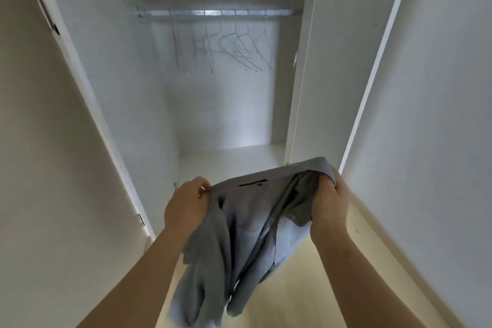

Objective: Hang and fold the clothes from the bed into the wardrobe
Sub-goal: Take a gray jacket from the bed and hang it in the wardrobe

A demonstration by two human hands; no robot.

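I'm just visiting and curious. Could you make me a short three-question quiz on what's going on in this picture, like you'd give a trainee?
1. True or false: both the left hand and the right hand grip the grey garment.
2. What hangs from the rail? A) shirts B) bare hangers C) towels
3. Fill in: the wardrobe doors stand ____.

Key: 1 true; 2 B; 3 open.
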